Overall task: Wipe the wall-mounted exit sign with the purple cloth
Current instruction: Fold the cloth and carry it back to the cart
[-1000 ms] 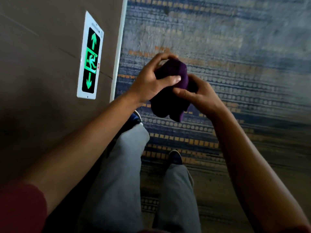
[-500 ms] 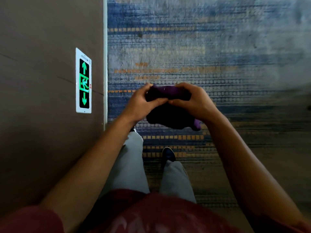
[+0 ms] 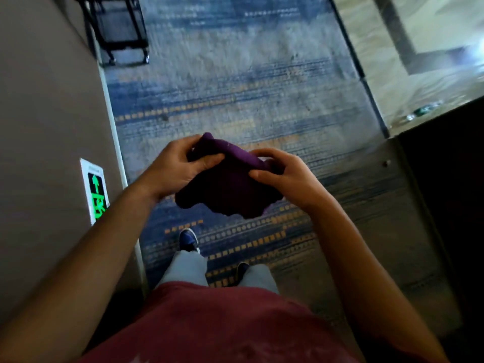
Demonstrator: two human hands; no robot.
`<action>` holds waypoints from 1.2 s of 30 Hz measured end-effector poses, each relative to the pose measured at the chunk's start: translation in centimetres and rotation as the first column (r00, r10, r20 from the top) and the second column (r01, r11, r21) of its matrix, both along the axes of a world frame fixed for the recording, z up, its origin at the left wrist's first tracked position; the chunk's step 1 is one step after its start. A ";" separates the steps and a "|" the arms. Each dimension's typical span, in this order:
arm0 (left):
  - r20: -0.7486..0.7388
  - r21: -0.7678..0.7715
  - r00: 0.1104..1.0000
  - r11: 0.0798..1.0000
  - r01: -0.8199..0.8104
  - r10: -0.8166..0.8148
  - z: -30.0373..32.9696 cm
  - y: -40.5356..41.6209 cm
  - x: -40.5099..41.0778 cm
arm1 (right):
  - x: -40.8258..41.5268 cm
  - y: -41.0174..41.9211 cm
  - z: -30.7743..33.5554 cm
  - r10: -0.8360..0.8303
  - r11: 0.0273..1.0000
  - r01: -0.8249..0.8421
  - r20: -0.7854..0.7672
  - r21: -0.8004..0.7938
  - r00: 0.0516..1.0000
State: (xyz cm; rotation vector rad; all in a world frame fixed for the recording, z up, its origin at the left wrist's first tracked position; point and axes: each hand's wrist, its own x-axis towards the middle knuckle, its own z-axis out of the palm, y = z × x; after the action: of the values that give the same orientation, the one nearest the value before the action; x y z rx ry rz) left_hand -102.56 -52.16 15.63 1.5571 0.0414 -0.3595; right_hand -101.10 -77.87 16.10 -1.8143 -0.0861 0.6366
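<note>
The purple cloth (image 3: 230,187) is bunched between both hands above the carpet, mid-frame. My left hand (image 3: 175,169) grips its left end with thumb on top. My right hand (image 3: 282,174) pinches its right end. The exit sign (image 3: 94,189) is a white-framed panel with glowing green arrow and running figure, low on the brown wall at the left. My left forearm hides its lower part. Both hands are well to the right of the sign, apart from it.
A blue and orange patterned carpet (image 3: 248,95) runs ahead. A black metal-framed stand (image 3: 117,27) sits against the wall at the top left. A dark wall corner (image 3: 445,179) and a pale tiled floor (image 3: 419,61) lie at the right. My feet (image 3: 188,241) are below the cloth.
The view has tilted, so the sign has slid down and left and is partly behind my left arm. Both hands still hold the cloth and have spread it a little wider.
</note>
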 end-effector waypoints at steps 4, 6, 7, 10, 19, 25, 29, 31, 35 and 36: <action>0.045 -0.015 0.999 1.000 0.020 -0.019 3.3 2.0 2.2 | 1.0 1.6 3.2 -0.122 0.988 0.119 0.028 0.101 0.992; 0.078 -0.008 0.996 0.999 -0.031 0.032 4.5 2.5 3.3 | 1.9 2.5 4.4 -0.207 0.968 0.199 0.040 0.150 0.977; 0.089 -0.008 0.993 0.997 -0.072 0.072 5.0 2.7 3.9 | 2.5 2.7 4.9 -0.276 0.945 0.264 0.037 0.194 0.961; 0.114 -0.031 0.977 0.983 -0.179 0.182 6.0 2.7 5.8 | 4.2 2.4 6.2 -0.481 0.840 0.451 0.029 0.300 0.876; 0.092 -0.088 0.958 0.961 -0.263 0.271 8.8 1.6 15.0 | 12.1 3.7 5.1 -0.476 0.757 0.465 -0.100 0.459 0.874; 0.073 -0.195 0.945 0.933 -0.301 0.320 10.4 -2.1 24.7 | 22.4 2.1 4.7 -0.378 0.700 0.378 -0.135 0.605 0.916; 0.020 -0.243 0.903 0.878 -0.412 0.429 10.3 -4.3 30.4 | 28.8 0.8 5.7 -0.290 0.679 0.317 -0.154 0.662 0.945; 0.002 -0.223 0.891 0.868 -0.443 0.455 9.9 -4.8 32.8 | 32.1 0.3 5.7 -0.240 0.727 0.279 -0.149 0.627 0.959; -0.048 -0.276 0.889 0.849 -0.450 0.455 8.4 -4.5 37.2 | 37.8 0.3 4.7 -0.043 0.673 0.232 -0.275 0.702 0.960; -0.065 -0.306 0.892 0.842 -0.445 0.448 8.1 -4.3 38.4 | 39.2 0.6 4.3 -0.014 0.660 0.239 -0.306 0.713 0.952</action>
State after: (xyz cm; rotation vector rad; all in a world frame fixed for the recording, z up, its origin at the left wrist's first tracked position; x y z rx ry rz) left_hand -64.15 -56.49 23.69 1.1857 0.3235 0.0168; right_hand -61.95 -77.30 20.36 -0.9028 -0.0209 0.6232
